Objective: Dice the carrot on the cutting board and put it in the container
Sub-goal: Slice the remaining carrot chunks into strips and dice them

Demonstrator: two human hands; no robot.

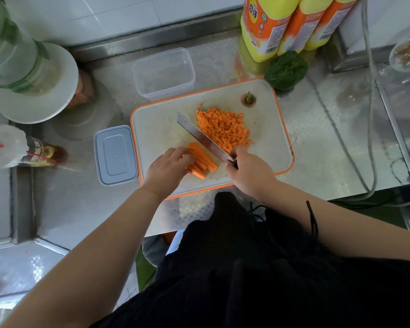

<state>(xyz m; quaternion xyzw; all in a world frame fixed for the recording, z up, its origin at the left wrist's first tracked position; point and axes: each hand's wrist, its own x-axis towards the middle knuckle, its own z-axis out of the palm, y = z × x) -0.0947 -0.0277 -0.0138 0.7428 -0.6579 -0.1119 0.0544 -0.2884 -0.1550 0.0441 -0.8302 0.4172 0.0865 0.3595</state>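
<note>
A: Lying near the front edge of the cutting board, the bundle of carrot sticks. Long axis running diagonally, from the far left down toward the near right, cut ends facing the near right.

B: And sitting parallel to the blade?

A: Roughly so. Knife slanting the same way, tip pointing to the far left, handle end toward the near right, blade lying just beside the sticks on their far side. Touching them or not, hard telling.

B: Diced carrot?

A: Piling up in the middle of the board, beyond the blade. Carrot top sitting apart near the far right corner.

B: Left hand?

A: Reaching in from the near left, palm down, fingers curling over the near-left ends of the sticks and pressing them together.

B: Right hand?

A: Coming in from the near right, wrapping closed around the knife handle, knuckles up, handle almost hidden inside the fist.

B: Container?

A: Standing open just past the far left corner of the board, on the steel counter, looking clear inside. Lid lying flat just beside the board's left edge.
</note>
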